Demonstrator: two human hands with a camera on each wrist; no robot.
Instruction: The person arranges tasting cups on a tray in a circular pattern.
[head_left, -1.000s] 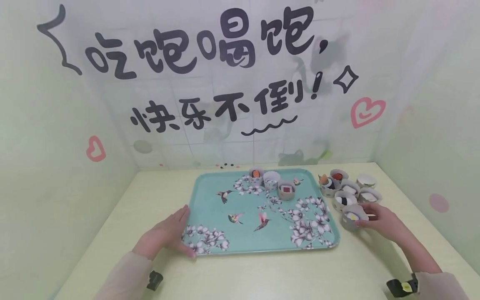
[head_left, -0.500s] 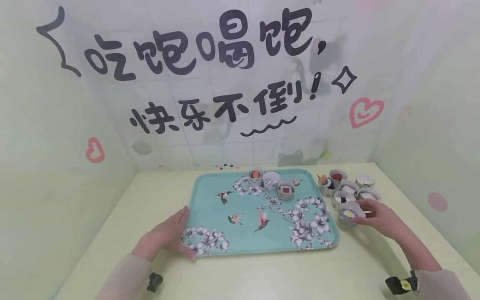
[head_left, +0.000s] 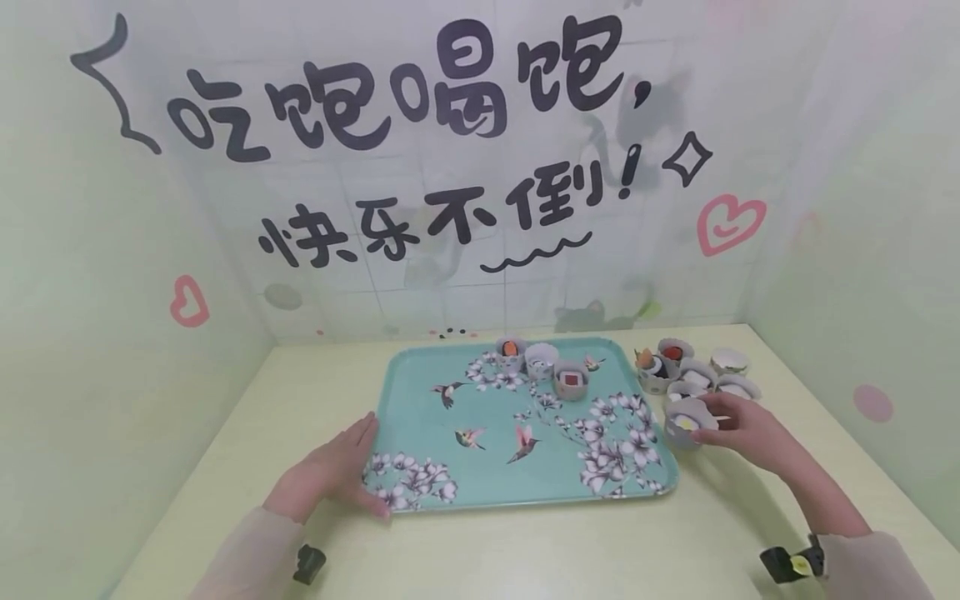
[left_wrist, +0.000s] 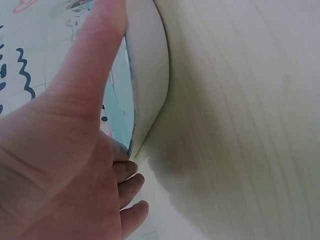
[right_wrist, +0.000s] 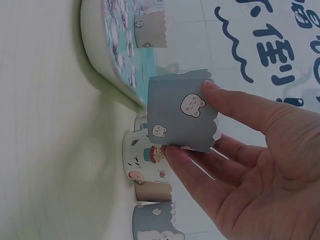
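My right hand pinches a blue-grey paper baking cup with bear faces and a scalloped rim. Something white and yellow shows inside it in the head view. The cup is held just off the right edge of a teal tray printed with blossoms and birds. At the tray's front left corner, my left hand lies with straight fingers along the left side and its thumb at the front edge. In the left wrist view the thumb runs along the white outer wall of the tray.
Three filled cups stand on the tray's back part: one with an orange piece, a pale one, and one with a red square. Several more cups cluster right of the tray. A printed white wall sheet backs the table.
My right hand has carried the blue-grey cup a little left, closer to the tray's right edge. The left hand and the tray stay as they were.
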